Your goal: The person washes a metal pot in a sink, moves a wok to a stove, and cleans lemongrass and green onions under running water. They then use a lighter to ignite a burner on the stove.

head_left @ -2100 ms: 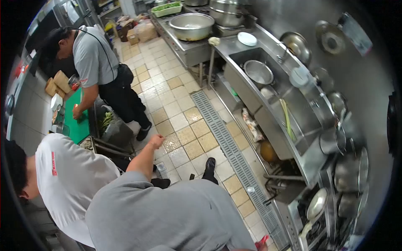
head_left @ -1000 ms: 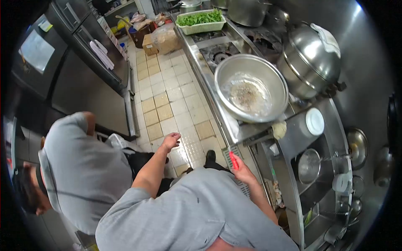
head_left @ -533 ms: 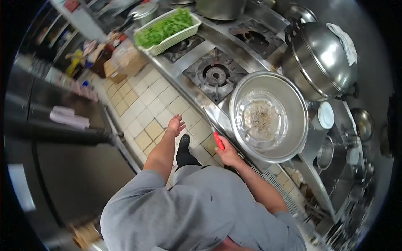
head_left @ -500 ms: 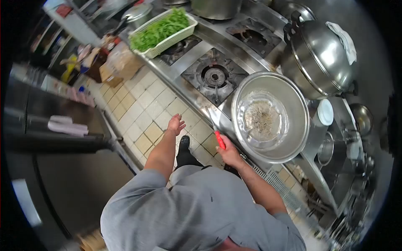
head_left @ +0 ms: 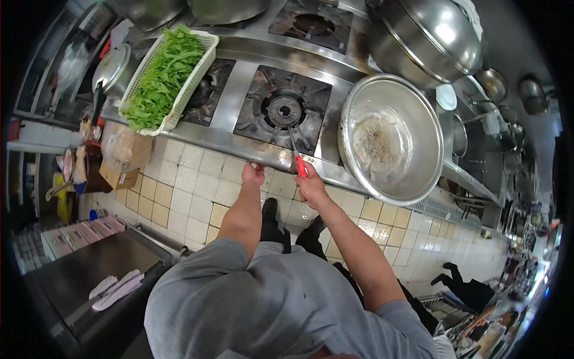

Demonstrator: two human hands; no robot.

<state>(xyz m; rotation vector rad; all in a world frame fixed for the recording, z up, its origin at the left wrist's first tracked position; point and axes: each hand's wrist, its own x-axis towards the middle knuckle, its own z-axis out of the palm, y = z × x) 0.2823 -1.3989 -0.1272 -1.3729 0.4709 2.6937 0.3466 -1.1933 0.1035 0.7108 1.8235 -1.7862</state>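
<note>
My right hand [head_left: 311,189] is closed around the red handle of a thin tool [head_left: 300,167], whose metal tip reaches over the edge of a gas burner [head_left: 284,110]. At the front edge of the stove [head_left: 230,143] is my left hand [head_left: 253,174], its fingers partly hidden at the stove's edge. To the right of the burner stands a large metal bowl [head_left: 423,140] with cloudy liquid and dark bits at its bottom. A white basket of leafy greens [head_left: 206,60] rests on the stove at the left.
A large lidded steel pot [head_left: 418,36] stands behind the bowl. Another burner [head_left: 314,25] lies at the back. Left of the basket is a lidded pot [head_left: 113,69]. A cardboard box [head_left: 136,157] sits on the tiled floor. Another person [head_left: 472,293] is at the lower right.
The view has turned and shifted toward the stove. My right hand has brought the red-handled tool over the burner's front, and my left hand has moved to the stove's front edge.
</note>
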